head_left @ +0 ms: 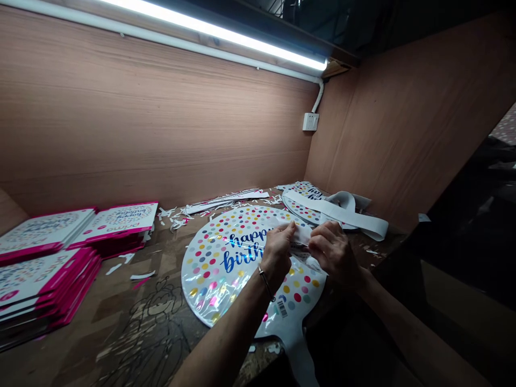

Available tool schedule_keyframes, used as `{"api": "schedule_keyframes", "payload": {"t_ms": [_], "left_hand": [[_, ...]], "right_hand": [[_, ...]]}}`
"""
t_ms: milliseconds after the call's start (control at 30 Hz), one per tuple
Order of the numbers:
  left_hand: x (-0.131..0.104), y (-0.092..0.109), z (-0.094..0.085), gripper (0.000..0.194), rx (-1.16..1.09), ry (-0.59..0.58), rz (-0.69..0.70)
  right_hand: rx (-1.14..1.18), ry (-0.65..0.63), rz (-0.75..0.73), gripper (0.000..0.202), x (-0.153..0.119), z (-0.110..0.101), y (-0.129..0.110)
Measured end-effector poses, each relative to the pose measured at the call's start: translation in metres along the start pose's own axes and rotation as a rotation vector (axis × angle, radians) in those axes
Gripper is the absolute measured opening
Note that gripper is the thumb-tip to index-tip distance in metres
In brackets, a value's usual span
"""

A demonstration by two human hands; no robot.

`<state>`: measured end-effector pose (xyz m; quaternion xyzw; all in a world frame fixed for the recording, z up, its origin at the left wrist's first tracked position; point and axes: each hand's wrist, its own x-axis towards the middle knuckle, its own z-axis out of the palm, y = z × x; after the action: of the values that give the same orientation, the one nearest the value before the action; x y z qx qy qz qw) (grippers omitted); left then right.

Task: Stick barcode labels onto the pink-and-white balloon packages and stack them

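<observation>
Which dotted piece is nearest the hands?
The front piece, directly below the left hand; the dotted material behind lies partly beneath a white strip.

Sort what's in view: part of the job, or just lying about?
Job in hand, apparently:
thin whitish piece, between left hand and right hand
flat, glossy white balloon with coloured dots, beneath

Lying about, apparently:
stacked white packs with pink edges
white paper scraps
long flat white strip

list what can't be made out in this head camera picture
In the head view:
Rest of the blue lettering on the dotted balloon: behind the left hand.
White piece: outline partly hidden by left hand and right hand.
Barcode digits: too small.
Tail: end cut off by the bottom edge.
Front-left packs: cut off by the left edge.
</observation>
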<state>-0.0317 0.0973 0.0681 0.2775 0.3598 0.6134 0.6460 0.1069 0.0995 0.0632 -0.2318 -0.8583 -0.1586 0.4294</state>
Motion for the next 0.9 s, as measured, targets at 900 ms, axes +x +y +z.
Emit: {"api": "schedule_keyframes", "payload": {"t_ms": [900], "left_hand": [[0.021,0.024,-0.009,0.019,-0.195,0.264,0.008]], "right_hand": [[0.471,0.747,1.577,0.028,-0.166,-0.081,0.078]]}}
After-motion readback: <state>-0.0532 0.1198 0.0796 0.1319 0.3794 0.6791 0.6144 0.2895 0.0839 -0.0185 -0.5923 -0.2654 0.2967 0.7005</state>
